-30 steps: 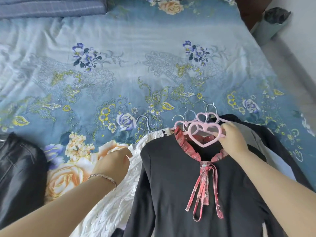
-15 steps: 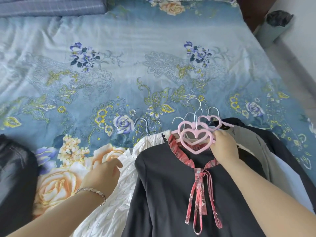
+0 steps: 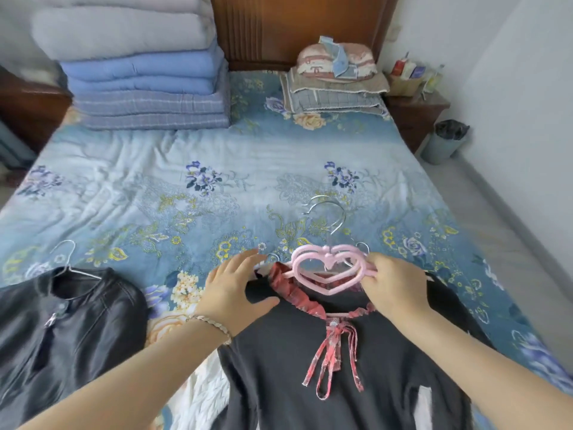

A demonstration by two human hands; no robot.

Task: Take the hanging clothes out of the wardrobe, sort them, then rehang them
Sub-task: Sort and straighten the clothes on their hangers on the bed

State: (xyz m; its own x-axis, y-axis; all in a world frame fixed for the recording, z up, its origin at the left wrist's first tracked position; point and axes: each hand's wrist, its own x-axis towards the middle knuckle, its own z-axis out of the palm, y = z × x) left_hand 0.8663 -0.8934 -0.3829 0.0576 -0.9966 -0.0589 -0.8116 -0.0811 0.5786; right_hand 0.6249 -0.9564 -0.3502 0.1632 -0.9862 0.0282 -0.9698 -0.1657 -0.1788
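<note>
The right hand (image 3: 393,290) pinched a bunch of pink hangers (image 3: 328,271) at the collar of a dark dress (image 3: 310,383), which lay on the near side of the bed (image 3: 155,181). The left hand (image 3: 235,293) rested on the dress's left shoulder, fingers spread, holding nothing. A black jacket (image 3: 62,330) lay at the near left, apart from the dress.

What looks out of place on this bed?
The dark dress lies heaped over a white knit top rather than hanging, and several pink heart hangers sit bunched in the right hand. Nothing looks damaged.
</note>
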